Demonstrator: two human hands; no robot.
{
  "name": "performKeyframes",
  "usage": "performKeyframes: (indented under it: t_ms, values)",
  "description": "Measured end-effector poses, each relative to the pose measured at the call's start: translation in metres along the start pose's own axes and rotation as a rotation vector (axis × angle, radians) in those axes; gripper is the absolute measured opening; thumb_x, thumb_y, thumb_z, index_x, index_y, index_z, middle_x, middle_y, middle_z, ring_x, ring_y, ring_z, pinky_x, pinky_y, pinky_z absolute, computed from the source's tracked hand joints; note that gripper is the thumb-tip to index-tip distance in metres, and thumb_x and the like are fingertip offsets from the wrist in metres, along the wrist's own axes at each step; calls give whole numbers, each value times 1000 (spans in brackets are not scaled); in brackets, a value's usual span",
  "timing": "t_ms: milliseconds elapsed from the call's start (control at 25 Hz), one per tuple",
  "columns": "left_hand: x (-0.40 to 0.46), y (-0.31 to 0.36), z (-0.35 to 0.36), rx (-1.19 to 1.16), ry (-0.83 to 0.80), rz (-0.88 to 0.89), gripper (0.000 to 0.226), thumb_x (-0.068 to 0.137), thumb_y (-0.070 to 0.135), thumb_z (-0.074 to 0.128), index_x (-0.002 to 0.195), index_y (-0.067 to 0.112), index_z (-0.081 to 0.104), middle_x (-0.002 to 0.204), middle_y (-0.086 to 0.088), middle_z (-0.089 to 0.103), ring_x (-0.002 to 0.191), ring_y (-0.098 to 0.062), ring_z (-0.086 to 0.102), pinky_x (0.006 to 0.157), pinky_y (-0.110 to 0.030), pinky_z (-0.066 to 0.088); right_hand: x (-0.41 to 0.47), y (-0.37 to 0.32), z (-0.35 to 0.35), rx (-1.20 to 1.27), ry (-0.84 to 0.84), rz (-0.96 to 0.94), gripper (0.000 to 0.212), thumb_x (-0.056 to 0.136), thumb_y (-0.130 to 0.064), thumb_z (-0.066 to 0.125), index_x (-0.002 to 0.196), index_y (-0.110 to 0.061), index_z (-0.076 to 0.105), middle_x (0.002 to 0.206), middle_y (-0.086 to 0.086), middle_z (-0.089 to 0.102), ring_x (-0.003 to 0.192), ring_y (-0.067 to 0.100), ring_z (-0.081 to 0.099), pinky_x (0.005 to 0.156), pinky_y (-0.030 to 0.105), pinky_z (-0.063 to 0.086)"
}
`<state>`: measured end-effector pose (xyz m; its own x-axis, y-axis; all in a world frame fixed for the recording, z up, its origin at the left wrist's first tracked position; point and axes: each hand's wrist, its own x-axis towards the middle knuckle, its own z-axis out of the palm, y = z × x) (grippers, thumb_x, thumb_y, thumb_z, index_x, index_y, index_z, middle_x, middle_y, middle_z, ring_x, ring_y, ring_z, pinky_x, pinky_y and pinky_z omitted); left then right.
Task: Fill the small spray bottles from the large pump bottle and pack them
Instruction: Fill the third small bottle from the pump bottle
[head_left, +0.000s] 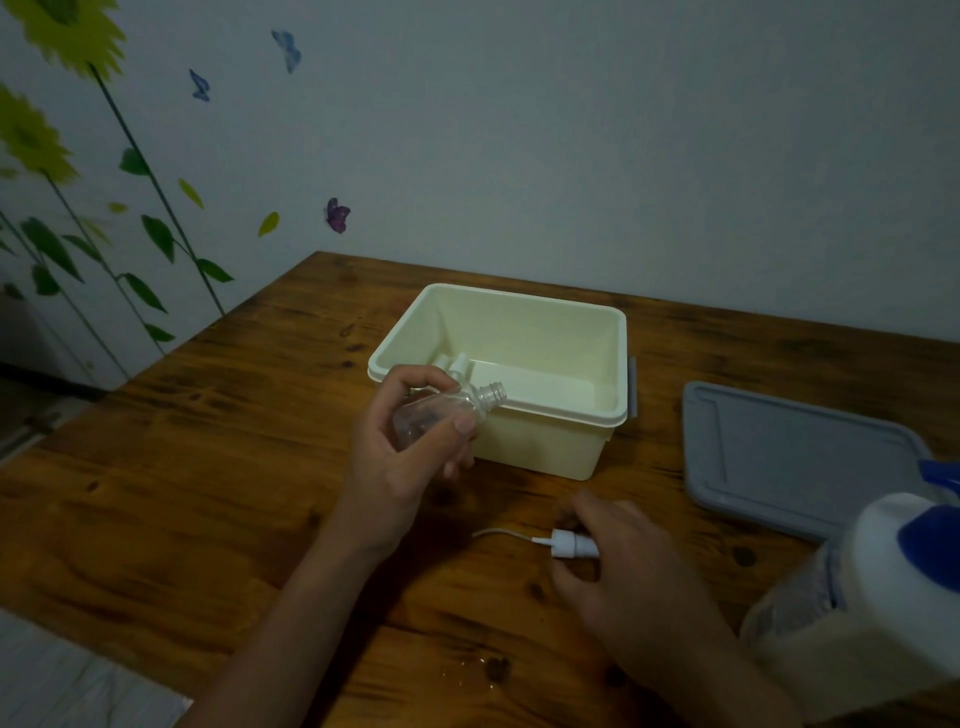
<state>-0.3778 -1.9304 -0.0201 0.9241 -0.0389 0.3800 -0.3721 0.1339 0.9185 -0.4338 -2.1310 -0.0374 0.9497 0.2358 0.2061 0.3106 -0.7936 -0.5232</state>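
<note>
Head view: left hand (402, 457) holds a clear small spray bottle (441, 415), uncapped and tilted, fingers curled round its body, just in front of the cream bin (524, 410). Right hand (618, 571) rests on the tabletop (208, 493), fingers pinching the white spray head (571, 543), its tube lying on the wood. Large pump bottle (893, 582) at near right; grey lid (789, 457) behind it.

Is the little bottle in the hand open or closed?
Open. The small bottle has a bare neck, and its spray top is by the right hand on the table.
</note>
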Motion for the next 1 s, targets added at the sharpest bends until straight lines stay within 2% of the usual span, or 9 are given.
performKeyframes:
  t_ms: [80,200,280,400,520,600,720,880,1000]
  values:
    - [0,1,0,12,4,-10,28,75,27,69,99,21,57,71,-12,63,58,-26,55,51,-33,46,0,-1,1,8,7,-8,24,80,-39,60,100,-40,46,92,-23,49,89,0,46,78,22,44]
    - [-1,2,1,31,3,-19,28,74,29,70,99,22,58,71,-10,64,58,-24,56,51,-33,47,0,-2,-2,55,53,11,35,82,-40,61,109,-46,40,95,-35,39,96,-4,41,76,10,35]
    - [-3,2,3,47,-10,-16,29,74,29,70,99,20,58,74,-12,63,58,-23,57,51,-32,47,0,-4,-5,91,120,36,35,83,-37,62,111,-43,42,96,-39,35,97,-6,41,76,7,32]
    - [-8,2,10,65,-51,-18,32,73,28,72,100,17,58,81,-10,62,63,-15,60,51,-28,48,-4,-13,-9,104,233,62,25,83,-34,62,104,-40,49,95,-33,44,93,-6,47,79,10,37]
    - [-12,5,24,50,-88,-4,28,74,17,75,97,16,59,81,-8,63,67,-14,63,54,-21,50,-14,-30,-25,117,355,7,21,80,-34,57,100,-36,54,95,-23,55,91,-4,53,79,2,36]
    - [-15,11,38,32,-120,-29,30,72,16,75,97,17,60,86,-6,65,74,-17,65,58,-23,52,-22,-45,-44,86,348,-45,18,82,-36,52,100,-38,53,95,-22,57,91,-4,54,77,5,41]
    - [-17,24,66,20,-190,-2,35,66,30,76,96,21,61,96,-3,65,88,-22,66,65,-29,57,-33,-60,-78,-101,369,-127,16,83,-38,48,96,-37,55,90,-20,61,82,-5,51,68,7,43]
    - [-9,33,107,4,-329,14,35,68,33,74,98,20,60,95,-4,66,84,-24,68,64,-43,61,-53,-62,-127,-245,617,-218,13,82,-28,52,86,-26,65,78,-15,63,75,-2,47,70,13,41]
    - [-3,34,135,35,-398,58,35,71,34,73,100,19,60,95,0,65,83,-20,67,65,-40,60,-60,-42,-146,-279,763,-21,23,83,-34,50,95,-22,64,89,-16,54,87,7,51,71,17,40]
